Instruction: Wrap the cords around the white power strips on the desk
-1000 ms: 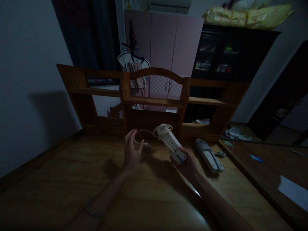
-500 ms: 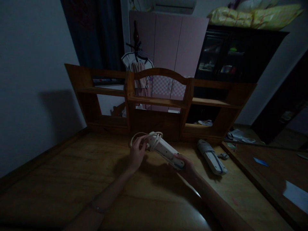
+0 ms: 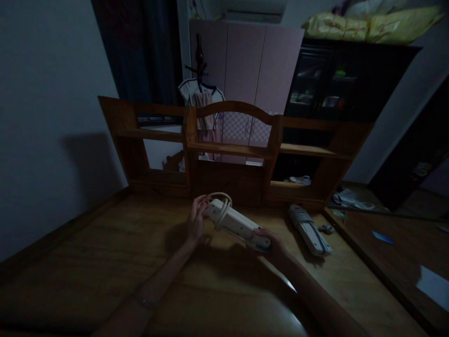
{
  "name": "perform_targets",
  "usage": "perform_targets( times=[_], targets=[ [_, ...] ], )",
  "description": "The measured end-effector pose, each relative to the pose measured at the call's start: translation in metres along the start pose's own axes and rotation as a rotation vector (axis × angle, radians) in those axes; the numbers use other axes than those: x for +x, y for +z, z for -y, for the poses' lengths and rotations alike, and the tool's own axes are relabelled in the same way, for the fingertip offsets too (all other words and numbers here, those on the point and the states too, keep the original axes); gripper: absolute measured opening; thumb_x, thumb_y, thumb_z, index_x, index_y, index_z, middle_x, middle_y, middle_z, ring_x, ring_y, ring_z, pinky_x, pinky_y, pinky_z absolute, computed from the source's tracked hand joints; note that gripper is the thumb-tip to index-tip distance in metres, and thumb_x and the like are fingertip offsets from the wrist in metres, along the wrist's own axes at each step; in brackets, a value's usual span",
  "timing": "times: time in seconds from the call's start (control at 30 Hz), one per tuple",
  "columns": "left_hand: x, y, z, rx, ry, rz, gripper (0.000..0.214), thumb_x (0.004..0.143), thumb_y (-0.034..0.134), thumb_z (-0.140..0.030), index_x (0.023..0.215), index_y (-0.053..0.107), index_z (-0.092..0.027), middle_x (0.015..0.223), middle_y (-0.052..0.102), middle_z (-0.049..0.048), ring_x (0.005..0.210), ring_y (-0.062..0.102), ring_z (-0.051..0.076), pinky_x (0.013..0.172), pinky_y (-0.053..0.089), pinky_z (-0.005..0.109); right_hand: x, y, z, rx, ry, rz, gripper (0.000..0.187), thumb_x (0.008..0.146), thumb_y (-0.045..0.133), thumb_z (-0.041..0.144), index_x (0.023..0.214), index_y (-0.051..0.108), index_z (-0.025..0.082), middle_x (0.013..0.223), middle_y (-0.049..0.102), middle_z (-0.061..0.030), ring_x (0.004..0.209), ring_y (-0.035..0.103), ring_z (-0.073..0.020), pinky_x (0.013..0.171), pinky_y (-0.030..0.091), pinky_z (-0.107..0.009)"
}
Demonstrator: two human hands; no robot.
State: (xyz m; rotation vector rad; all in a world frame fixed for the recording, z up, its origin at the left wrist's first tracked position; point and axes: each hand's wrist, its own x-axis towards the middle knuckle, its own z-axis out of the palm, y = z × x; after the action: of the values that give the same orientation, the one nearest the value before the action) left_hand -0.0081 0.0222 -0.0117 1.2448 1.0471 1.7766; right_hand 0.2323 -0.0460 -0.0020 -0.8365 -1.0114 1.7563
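Note:
A white power strip (image 3: 242, 224) hangs tilted above the wooden desk, its left end higher than its right. My right hand (image 3: 270, 241) is closed around its lower right end. Loops of its pale cord (image 3: 223, 213) go round the left end. There my left hand (image 3: 198, 217) has its fingers closed on the cord, close beside the strip's end; the fingertips are partly hidden. A second power strip (image 3: 310, 234), its grey cord wound tightly around one end, lies on the desk to the right of my right hand.
Along the desk's far edge stands a wooden shelf unit (image 3: 231, 149) with open compartments. A wall (image 3: 52, 117) bounds the left side. Beyond a raised edge on the right, a lower wooden surface holds a blue card (image 3: 382, 237) and a white paper (image 3: 433, 285).
My left hand has moved slightly left, drawing the cord around the strip's end. Fewer loops show on the strip now. My right hand keeps its hold.

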Motion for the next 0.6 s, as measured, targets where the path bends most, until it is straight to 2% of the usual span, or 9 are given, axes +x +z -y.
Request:
perform_targets(
  times=[0.13, 0.23, 0.4, 0.53, 0.6],
  targets=[
    [-0.002, 0.001, 0.004, -0.012, 0.004, 0.188, 0.043, 0.085, 0.046, -0.047, 0.118, 0.056, -0.023, 0.126, 0.055, 0.0084, 0.115, 0.052, 0.023, 0.088, 0.046, 0.032, -0.005, 0.007, 0.010, 0.120, -0.031, 0.065, 0.034, 0.071, 0.064, 0.038, 0.089, 0.065, 0.009, 0.070, 0.063, -0.0084, 0.053, 0.054, -0.0141, 0.044, 0.033, -0.022],
    [-0.006, 0.006, 0.002, 0.018, 0.019, 0.252, 0.043, 0.084, 0.050, -0.047, 0.119, 0.055, -0.022, 0.121, 0.058, 0.0093, 0.107, 0.056, 0.023, 0.086, 0.046, 0.031, -0.009, 0.009, 0.019, 0.236, -0.070, 0.035, 0.031, 0.071, 0.064, 0.036, 0.090, 0.065, 0.011, 0.076, 0.065, -0.0093, 0.058, 0.056, -0.0163, 0.047, 0.036, -0.025],
    [-0.010, 0.011, -0.002, 0.054, -0.036, 0.157, 0.032, 0.083, 0.056, -0.043, 0.107, 0.054, -0.022, 0.110, 0.061, 0.0069, 0.092, 0.062, 0.017, 0.078, 0.047, 0.027, -0.011, 0.005, 0.035, 0.413, -0.170, -0.049, 0.031, 0.077, 0.059, 0.039, 0.097, 0.063, 0.016, 0.090, 0.066, -0.0090, 0.073, 0.059, -0.0196, 0.051, 0.042, -0.027],
    [-0.007, 0.012, 0.004, 0.060, -0.052, 0.098, 0.030, 0.081, 0.058, -0.046, 0.094, 0.058, -0.019, 0.093, 0.064, 0.0039, 0.089, 0.063, 0.016, 0.080, 0.046, 0.026, -0.007, -0.003, 0.043, 0.452, -0.317, -0.115, 0.023, 0.079, 0.060, 0.037, 0.094, 0.062, 0.021, 0.089, 0.065, -0.0037, 0.071, 0.058, -0.0164, 0.055, 0.044, -0.027],
    [-0.004, 0.011, 0.010, 0.033, -0.082, 0.071, 0.032, 0.079, 0.060, -0.048, 0.089, 0.060, -0.017, 0.089, 0.065, 0.0043, 0.088, 0.064, 0.017, 0.081, 0.047, 0.027, -0.004, -0.007, 0.043, 0.455, -0.343, -0.136, 0.019, 0.079, 0.060, 0.036, 0.092, 0.061, 0.022, 0.087, 0.065, -0.0015, 0.068, 0.057, -0.0146, 0.056, 0.045, -0.027]
  ],
)
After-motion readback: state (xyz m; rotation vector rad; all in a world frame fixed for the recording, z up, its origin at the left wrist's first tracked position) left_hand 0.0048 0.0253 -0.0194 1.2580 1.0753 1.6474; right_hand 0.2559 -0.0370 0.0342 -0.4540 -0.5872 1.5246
